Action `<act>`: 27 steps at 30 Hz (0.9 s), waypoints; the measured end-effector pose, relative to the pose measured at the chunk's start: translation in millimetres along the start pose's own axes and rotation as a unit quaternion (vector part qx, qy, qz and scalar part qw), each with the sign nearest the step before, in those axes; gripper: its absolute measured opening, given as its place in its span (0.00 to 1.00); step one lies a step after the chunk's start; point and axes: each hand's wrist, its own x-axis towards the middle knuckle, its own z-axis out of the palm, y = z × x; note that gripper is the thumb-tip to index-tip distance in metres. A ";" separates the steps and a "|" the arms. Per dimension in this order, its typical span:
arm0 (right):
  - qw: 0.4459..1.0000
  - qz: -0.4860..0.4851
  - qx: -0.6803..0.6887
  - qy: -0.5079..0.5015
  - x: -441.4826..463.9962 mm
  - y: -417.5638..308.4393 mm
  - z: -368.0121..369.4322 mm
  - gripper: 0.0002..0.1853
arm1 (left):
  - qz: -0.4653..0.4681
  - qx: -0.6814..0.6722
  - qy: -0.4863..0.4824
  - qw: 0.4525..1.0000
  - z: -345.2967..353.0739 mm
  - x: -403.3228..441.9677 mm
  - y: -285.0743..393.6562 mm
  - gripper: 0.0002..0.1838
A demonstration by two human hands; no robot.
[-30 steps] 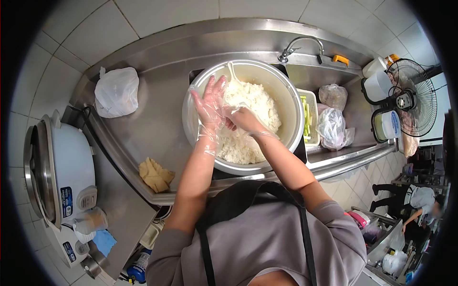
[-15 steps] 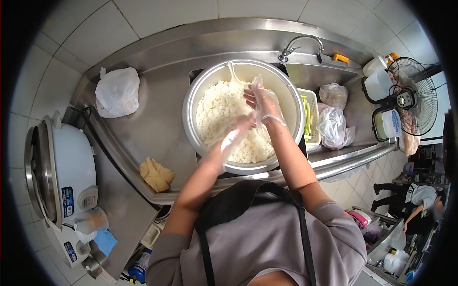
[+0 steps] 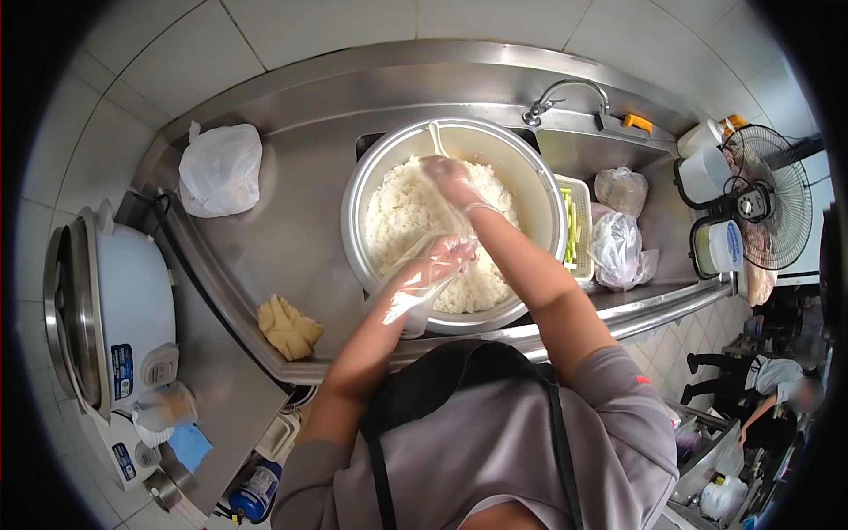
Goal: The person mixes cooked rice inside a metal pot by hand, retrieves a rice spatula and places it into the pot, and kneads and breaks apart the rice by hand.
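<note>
A wide pale pot [image 3: 536,208] stands in the middle of the steel desk [image 3: 300,159], holding a heap of white rice [image 3: 397,203]. Both hands are inside its rim, over the rice, in clear plastic gloves [image 3: 408,290]. The right hand [image 3: 450,179] is the farther one, reaching across toward the far side of the rice, just at the lower end of a white paddle [image 3: 435,137] that leans on the far wall of the pot. It is blurred, so I cannot tell how far its fingers are open or whether they hold anything. The left hand [image 3: 449,253] is on the near side, below the right wrist, with its fingers partly bent; whether rice is in it, I cannot tell.

Just right of the pot is a pale basket [image 3: 584,234] of green stalks [image 3: 570,221], and beyond it two tied plastic bags [image 3: 618,250], one farther than the other. A tap [image 3: 565,86] curves over the far right edge, near an orange handle [image 3: 637,124]. On the left side of the desk, a white bag [image 3: 221,170] lies at the far end and a crumpled tan cloth [image 3: 289,328] at the near edge
</note>
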 end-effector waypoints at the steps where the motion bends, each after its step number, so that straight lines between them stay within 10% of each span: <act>1: 0.980 -0.068 -0.180 -0.051 5.2 1.1 6.3 0.17 | -0.011 0.016 -0.037 0.999 -5.4 -8.2 7.0 0.17; 4: 0.752 -0.268 -0.585 -0.140 47.3 36.9 23.3 0.20 | -0.016 0.269 -0.036 0.962 -10.8 -29.1 36.2 0.18; 7: 0.488 -0.235 -0.840 -0.042 64.9 34.8 8.1 0.22 | -0.039 0.370 -0.010 0.928 -21.3 -43.0 32.0 0.25; 11: 0.531 -0.218 -0.807 -0.141 74.1 79.6 -38.2 0.19 | -0.066 0.460 -0.007 0.886 -19.1 -56.7 42.3 0.33; 14: 0.725 -0.151 -0.662 -0.112 44.3 92.8 -73.4 0.18 | -0.044 0.506 -0.046 0.860 -7.2 -52.7 34.2 0.42; 17: 0.720 -0.123 -0.682 -0.037 3.7 91.6 -91.5 0.18 | -0.053 0.583 -0.059 0.809 17.6 -39.6 18.7 0.50; 22: 0.740 -0.049 -0.615 -0.269 -69.6 16.4 -141.4 0.11 | -0.087 0.635 -0.011 0.767 34.6 -20.3 0.4 0.50; 24: 0.710 -0.149 -0.592 -0.351 -102.2 8.1 -160.1 0.10 | -0.061 0.642 0.005 0.764 27.2 -8.2 -35.1 0.50; 27: 0.778 -0.001 -0.472 -0.416 -136.9 -24.3 -146.3 0.10 | 0.119 0.552 0.111 0.817 -7.4 24.8 -141.1 0.38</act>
